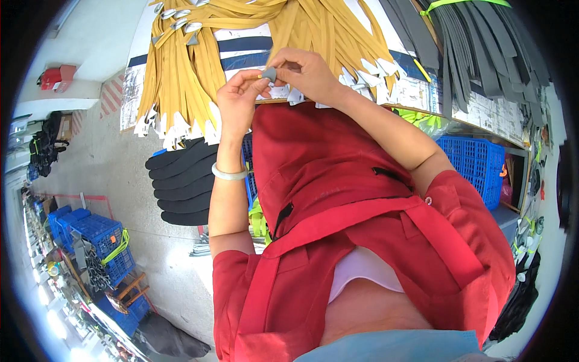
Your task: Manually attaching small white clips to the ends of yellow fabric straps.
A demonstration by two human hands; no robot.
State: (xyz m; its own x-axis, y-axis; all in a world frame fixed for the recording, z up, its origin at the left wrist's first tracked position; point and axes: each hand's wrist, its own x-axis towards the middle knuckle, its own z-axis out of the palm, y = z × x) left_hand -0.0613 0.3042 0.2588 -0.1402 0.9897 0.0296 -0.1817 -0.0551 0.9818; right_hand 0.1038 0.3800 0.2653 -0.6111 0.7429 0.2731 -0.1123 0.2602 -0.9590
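Note:
Both hands meet over the near edge of the table, fingers pinched together. My left hand (pixel 237 99) and my right hand (pixel 309 73) hold a small grey flat piece (pixel 269 74) between the fingertips. A tiny yellow bit shows at the left side of the piece; what it belongs to is hidden. Just beyond the hands lie many mustard-yellow straps (pixel 301 30), bunched and hanging toward me. Several have white or silvery tips (pixel 175 130) at their ends.
Dark grey strips (pixel 482 51) bound with a lime tie lie at the table's right. Blue crates stand below right (pixel 473 169) and on the floor at left (pixel 108 244). Stacked black pads (pixel 187 184) sit beside my left forearm. A red box (pixel 56 78) is far left.

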